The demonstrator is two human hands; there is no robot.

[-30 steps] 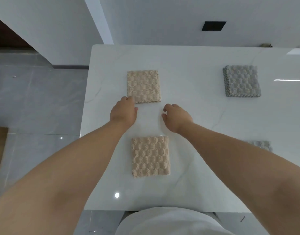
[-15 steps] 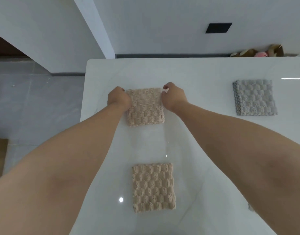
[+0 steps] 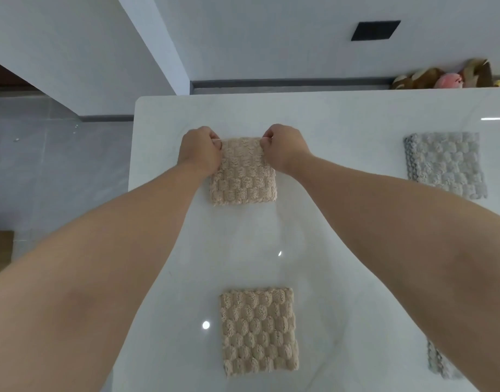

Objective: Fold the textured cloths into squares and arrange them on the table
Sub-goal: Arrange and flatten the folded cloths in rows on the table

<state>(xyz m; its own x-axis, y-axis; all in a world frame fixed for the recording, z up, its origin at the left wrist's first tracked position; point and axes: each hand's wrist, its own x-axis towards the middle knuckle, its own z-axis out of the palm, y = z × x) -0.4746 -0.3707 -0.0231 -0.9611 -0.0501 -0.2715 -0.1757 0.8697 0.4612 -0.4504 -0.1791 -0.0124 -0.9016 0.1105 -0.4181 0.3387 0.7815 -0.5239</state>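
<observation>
Both hands' grip pinches the far corners of the folded beige textured square cloth (image 3: 243, 179).
The left hand (image 3: 199, 149) and right hand (image 3: 285, 148) each clasp one corner, probably to straighten it on the glossy white worktop (image 3: 342, 131). Nearer than this cloth lies a second beige folded square (image 3: 258, 332); to its right, a grey folded square (image 3: 445, 164), well apart.

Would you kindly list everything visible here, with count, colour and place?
far beige cloth: 1, beige, table's far centre
near beige cloth: 1, beige, table's near centre
far grey cloth: 1, grey, far right
near grey cloth: 1, grey, near right, partly behind forearm
table: 1, white, centre
black panel: 1, black, wall
soft toys: count unclear, brown and pink, beyond table's far right
left hand: 1, pinching far beige cloth's far-left corner
right hand: 1, pinching its far-right corner
</observation>
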